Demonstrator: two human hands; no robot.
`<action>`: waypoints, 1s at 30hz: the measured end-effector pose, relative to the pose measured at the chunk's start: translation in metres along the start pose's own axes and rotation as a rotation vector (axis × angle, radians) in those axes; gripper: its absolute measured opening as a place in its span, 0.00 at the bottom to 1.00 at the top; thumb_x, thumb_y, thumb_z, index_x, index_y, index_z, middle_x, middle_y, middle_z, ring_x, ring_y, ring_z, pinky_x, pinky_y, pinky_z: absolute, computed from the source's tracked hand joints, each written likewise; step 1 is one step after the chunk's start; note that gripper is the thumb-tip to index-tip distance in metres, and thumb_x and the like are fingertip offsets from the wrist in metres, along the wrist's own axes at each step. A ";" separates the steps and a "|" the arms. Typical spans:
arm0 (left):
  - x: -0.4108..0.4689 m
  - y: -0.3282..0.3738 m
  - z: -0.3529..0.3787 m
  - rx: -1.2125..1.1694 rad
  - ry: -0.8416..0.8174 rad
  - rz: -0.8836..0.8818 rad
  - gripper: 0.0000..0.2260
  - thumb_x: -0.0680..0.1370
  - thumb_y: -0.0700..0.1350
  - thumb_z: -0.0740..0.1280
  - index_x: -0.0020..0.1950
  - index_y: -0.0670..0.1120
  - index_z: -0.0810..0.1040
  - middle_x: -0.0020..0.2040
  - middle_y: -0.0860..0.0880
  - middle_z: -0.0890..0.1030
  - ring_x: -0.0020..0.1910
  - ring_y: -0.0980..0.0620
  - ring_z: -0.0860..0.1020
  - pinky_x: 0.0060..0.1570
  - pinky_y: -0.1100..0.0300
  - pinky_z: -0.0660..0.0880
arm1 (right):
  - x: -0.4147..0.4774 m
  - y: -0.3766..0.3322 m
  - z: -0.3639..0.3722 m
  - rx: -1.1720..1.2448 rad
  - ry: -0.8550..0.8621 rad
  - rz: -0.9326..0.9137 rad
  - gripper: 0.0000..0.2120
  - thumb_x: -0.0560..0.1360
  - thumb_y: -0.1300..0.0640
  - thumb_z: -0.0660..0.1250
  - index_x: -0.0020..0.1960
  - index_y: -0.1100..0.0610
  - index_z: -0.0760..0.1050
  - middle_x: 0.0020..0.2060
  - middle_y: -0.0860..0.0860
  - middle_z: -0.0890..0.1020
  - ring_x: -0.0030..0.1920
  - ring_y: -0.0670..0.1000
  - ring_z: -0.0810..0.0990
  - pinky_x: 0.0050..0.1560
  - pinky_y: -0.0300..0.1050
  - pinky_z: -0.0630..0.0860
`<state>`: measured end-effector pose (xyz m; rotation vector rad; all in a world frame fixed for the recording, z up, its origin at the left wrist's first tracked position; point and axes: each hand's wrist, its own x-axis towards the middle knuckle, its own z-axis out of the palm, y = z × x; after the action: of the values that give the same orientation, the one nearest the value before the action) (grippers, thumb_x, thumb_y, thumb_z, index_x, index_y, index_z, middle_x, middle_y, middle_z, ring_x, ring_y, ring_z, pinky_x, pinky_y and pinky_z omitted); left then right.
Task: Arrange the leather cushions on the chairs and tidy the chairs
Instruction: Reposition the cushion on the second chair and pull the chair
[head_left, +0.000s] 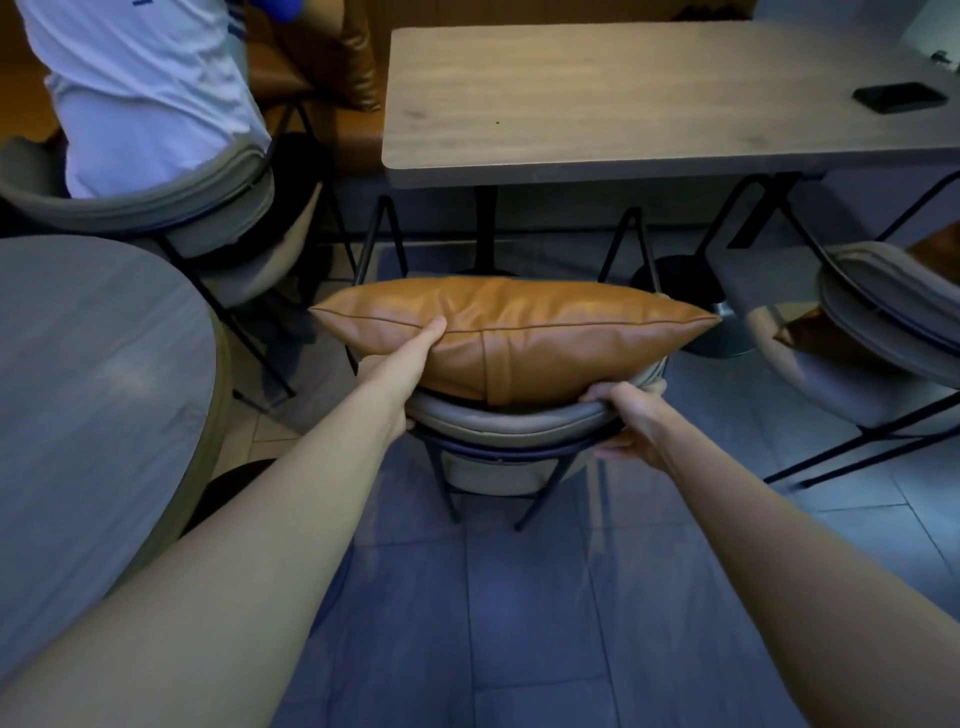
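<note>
A tan leather cushion (519, 332) stands on its edge on the grey chair (509, 423) straight ahead, leaning against the curved backrest. My left hand (415, 358) grips the cushion's lower left side, thumb on its front face. My right hand (631, 421) is closed over the backrest's top rim at the right. The chair faces the rectangular wooden table (649, 98), its front legs under the table edge. Another tan cushion (810, 332) lies partly hidden on the chair at right (883, 317).
A person in a white shirt (140, 88) sits on a grey chair (156, 208) at upper left. A round table (88, 364) fills the left side. A black phone (901, 97) lies on the wooden table. A brown leather bench (322, 62) runs behind. Tiled floor lies below.
</note>
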<state>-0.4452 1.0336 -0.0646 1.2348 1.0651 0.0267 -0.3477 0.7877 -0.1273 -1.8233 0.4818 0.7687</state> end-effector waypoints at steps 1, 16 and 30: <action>0.001 0.002 0.004 0.003 -0.005 -0.006 0.52 0.67 0.64 0.79 0.82 0.45 0.58 0.79 0.44 0.67 0.75 0.38 0.68 0.71 0.34 0.68 | 0.003 -0.002 -0.005 0.003 0.004 -0.009 0.44 0.65 0.48 0.78 0.76 0.55 0.65 0.58 0.60 0.81 0.43 0.60 0.88 0.31 0.48 0.83; 0.011 0.005 0.015 -0.077 0.014 -0.058 0.57 0.64 0.60 0.83 0.83 0.45 0.53 0.80 0.42 0.66 0.74 0.37 0.69 0.69 0.29 0.69 | -0.040 0.015 0.094 0.321 0.224 0.099 0.62 0.69 0.50 0.79 0.84 0.43 0.36 0.78 0.61 0.64 0.68 0.69 0.74 0.56 0.68 0.82; 0.001 -0.004 0.029 -0.070 -0.078 -0.076 0.54 0.69 0.57 0.81 0.83 0.44 0.51 0.81 0.43 0.63 0.76 0.36 0.66 0.70 0.28 0.66 | -0.043 0.015 0.069 0.365 0.257 0.056 0.56 0.70 0.58 0.76 0.84 0.44 0.40 0.76 0.61 0.63 0.67 0.65 0.73 0.47 0.64 0.85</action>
<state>-0.4274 1.0115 -0.0700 1.1232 1.0336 -0.0418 -0.4067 0.8447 -0.1241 -1.5738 0.7892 0.4472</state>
